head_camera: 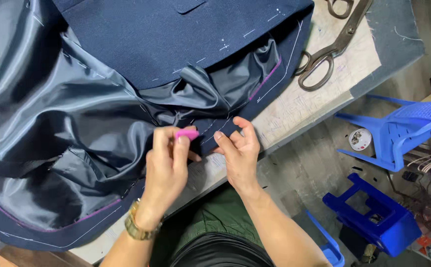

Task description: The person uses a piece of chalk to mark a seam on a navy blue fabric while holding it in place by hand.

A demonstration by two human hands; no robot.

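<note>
Your left hand (pixel 167 165), wrist bent and knuckles up, pinches a small pink chalk piece (pixel 187 134) at the navy wool jacket's hem (pixel 215 133), which your right hand (pixel 238 151) presses flat with spread fingers.

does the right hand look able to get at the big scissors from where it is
Probably yes. The right hand holds down the navy fabric edge, and the scissors lie uncovered on the table up and to its right, with nothing between them.

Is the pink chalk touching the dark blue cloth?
Cannot tell. In the head view the left hand holds the pink chalk right over the dark blue cloth, but fingers hide its tip.
</note>
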